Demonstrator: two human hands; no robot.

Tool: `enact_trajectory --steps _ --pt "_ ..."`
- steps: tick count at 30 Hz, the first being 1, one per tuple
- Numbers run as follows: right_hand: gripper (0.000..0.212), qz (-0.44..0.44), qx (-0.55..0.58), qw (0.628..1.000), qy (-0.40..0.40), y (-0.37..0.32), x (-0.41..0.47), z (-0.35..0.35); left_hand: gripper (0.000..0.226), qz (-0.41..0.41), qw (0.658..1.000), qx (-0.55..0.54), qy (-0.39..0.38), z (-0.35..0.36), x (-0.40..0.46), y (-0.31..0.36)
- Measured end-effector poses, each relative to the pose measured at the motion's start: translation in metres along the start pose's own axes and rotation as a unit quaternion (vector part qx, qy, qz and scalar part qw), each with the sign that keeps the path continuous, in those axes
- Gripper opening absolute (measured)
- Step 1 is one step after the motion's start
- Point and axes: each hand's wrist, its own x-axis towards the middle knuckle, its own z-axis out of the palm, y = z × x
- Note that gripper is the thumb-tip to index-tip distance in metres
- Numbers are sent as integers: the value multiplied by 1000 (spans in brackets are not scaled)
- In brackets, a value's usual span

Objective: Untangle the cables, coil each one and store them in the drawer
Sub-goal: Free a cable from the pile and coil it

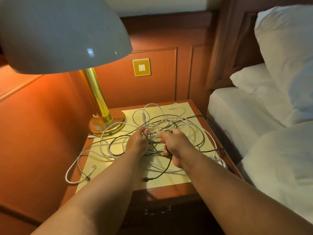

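The fingers of the left hand (138, 143) pinch a black cable (118, 154) near the middle of the desk (169, 182), and the right hand (172, 145) curls its fingers round a dark strand of the same tangle just beside it. Around both hands the white cables (169, 121) and black ones lie looped over one another across most of the desk top, some loops hanging past the left and right edges. Nothing is coiled yet, and the drawer (157, 212) below the front edge looks closed, so I judge the untangling barely begun. The heap has no single long axis; a black plug end (144, 179) points left near the front edge. A lamp (101, 102) stands at the far left corner.
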Motion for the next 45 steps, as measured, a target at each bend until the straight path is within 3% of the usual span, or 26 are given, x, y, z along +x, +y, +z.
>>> enact_trajectory --steps 3,5,7,10,12,17,19,22,26,28,31,36,40,45 --pt "18 47 -122 988 -81 6 -2 -5 27 3 1000 8 3 1 0 1" --pt "22 31 -200 974 -100 7 -4 -8 26 3 1000 18 6 2 1 1" --pt "30 -29 -258 964 -56 8 -5 -8 23 0 1000 20 8 2 1 1" --pt "37 -139 -260 955 26 9 -6 -5 23 -6 1000 19 14 3 0 2" --pt "34 -186 -211 958 45 12 -5 -6 25 -4 1000 22 17 2 0 3" --pt "40 -228 -5 973 -43 21 -8 -5 27 -8 1000 24 18 2 -1 4" --pt "47 -226 81 970 -38 18 -10 -5 25 -10 1000 23 15 3 0 4" --pt "49 -199 191 961 10 4 -16 -6 22 -10 1000 23 9 4 1 3" --pt "42 -100 286 952 41 -12 -19 -10 18 -10 1000 27 10 5 1 2" --pt "31 -47 249 967 28 -14 -18 -13 20 -8 999 32 13 5 0 2" --pt "23 37 108 993 -16 -8 -14 -17 22 0 999 39 19 5 0 1" --pt "22 95 -70 986 -117 0 -10 -25 21 0 999 49 21 5 0 3" --pt "36 -18 -209 976 -52 2 -11 -20 14 6 999 47 13 4 -1 5" --pt "35 -169 -199 964 48 12 -15 -9 12 15 999 47 17 2 -3 6"
